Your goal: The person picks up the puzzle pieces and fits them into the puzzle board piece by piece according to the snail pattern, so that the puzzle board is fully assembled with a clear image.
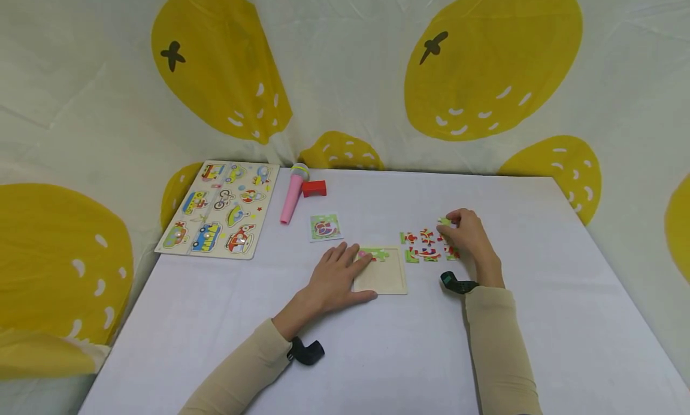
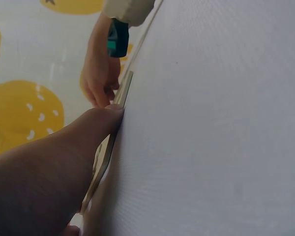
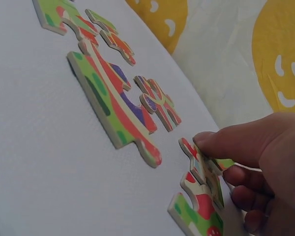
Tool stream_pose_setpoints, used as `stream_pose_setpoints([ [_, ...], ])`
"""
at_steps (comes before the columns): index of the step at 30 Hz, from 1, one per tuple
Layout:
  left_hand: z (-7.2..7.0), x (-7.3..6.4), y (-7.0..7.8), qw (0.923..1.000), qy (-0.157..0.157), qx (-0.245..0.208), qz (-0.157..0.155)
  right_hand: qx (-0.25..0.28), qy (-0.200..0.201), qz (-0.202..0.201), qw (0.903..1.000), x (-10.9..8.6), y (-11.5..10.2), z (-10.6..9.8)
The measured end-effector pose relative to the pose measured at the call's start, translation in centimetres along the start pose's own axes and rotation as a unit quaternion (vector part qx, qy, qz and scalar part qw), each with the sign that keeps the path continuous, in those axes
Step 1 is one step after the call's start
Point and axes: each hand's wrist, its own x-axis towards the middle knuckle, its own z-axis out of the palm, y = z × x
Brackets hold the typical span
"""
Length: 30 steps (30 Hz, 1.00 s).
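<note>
My left hand (image 1: pixel 336 277) lies spread over the left side of a square wooden puzzle tray (image 1: pixel 383 282), its fingers straight. Along the tray's top edge sit green puzzle pieces (image 1: pixel 381 255), partly under the fingertips. In the left wrist view the thumb presses on the tray's rim (image 2: pixel 108 152). To the right of the tray, my right hand (image 1: pixel 469 235) pinches a green puzzle piece (image 1: pixel 444 221) between thumb and fingers at the back right of a loose group. Several other red and green puzzle pieces (image 3: pixel 105 101) lie flat on the white cloth beside it.
A small square picture card (image 1: pixel 324 228) lies behind the left hand. Farther back are a pink toy microphone (image 1: pixel 292 198) and a red block (image 1: pixel 315 188). A wooden vehicle peg board (image 1: pixel 253 206) is at the back left, near the fruit-patterned curtain (image 1: pixel 345 61).
</note>
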Motion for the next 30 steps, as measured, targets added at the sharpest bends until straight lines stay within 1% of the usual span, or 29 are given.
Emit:
stream_pose_setpoints([
  [2, 0.0, -0.1, 0.0, 1.0, 0.002, -0.001, 0.001, 0.009, 0.006, 0.002, 0.9999, -0.1, 0.0, 0.0],
  [5, 0.1, -0.1, -0.1, 1.0, 0.005, 0.002, 0.002, 0.019, 0.026, -0.007, 0.9995, -0.1, 0.0, 0.1],
  [9, 0.2, 0.0, -0.2, 1.0, 0.0, 0.009, 0.0, 0.031, 0.055, -0.019, 0.9978, -0.3, -0.2, 0.0],
  [11, 0.2, 0.0, -0.2, 0.9999, -0.004, 0.011, -0.001, 0.035, 0.062, -0.02, 0.9972, -0.4, -0.4, -0.1],
  [16, 0.2, 0.0, -0.2, 0.9999, -0.006, 0.01, 0.001, 0.042, 0.066, -0.015, 0.9968, -0.5, -1.1, -0.4],
  [24, 0.1, 0.1, -0.2, 1.0, 0.0, 0.006, 0.003, 0.035, 0.069, -0.025, 0.9967, -0.9, -2.3, -0.7],
  [30, 0.0, 0.1, -0.1, 1.0, 0.001, 0.004, 0.003, 0.026, 0.073, -0.047, 0.9959, -1.5, -3.4, -1.1],
])
